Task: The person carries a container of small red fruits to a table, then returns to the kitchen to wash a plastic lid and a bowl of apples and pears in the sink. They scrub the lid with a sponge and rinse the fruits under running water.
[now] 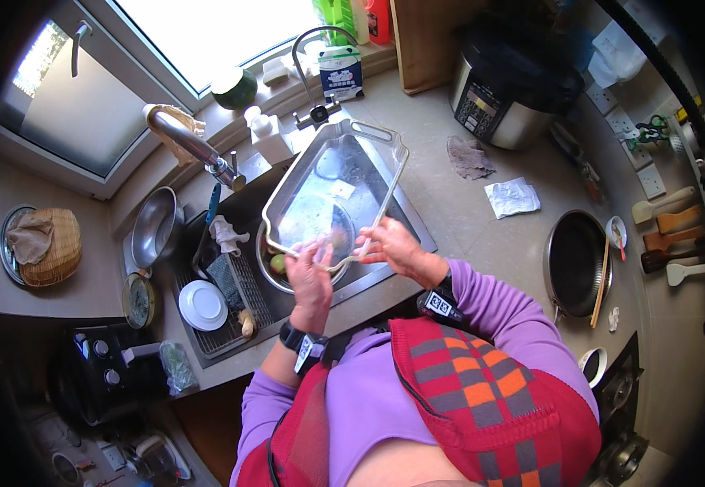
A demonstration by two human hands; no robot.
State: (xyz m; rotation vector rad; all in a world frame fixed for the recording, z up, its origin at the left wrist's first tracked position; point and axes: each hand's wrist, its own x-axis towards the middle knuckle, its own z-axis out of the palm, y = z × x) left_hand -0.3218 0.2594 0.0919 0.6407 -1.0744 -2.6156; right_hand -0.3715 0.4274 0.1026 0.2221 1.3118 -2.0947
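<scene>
Both my hands grip a clear rectangular plastic container [336, 178] with handle cut-outs, tilted over the sink [413, 223]. My left hand [312, 276] has its fingers at the near left edge; my right hand [393, 247] takes the near right corner. Beneath the container sits a round steel bowl [279, 282], partly hidden, with green fruit or vegetables [278, 262] seen inside. Left of it, a drying rack [239, 292] in the sink holds white plates [202, 304], a grey cloth and a piece of ginger [247, 325].
Faucets [206, 154] and a white pump bottle [267, 134] stand behind the sink. A steel bowl [154, 223] sits left. On the right are a pressure cooker [498, 97], a black pan [571, 260] with chopsticks and a paper packet [511, 195]. A black appliance [97, 373] is lower left.
</scene>
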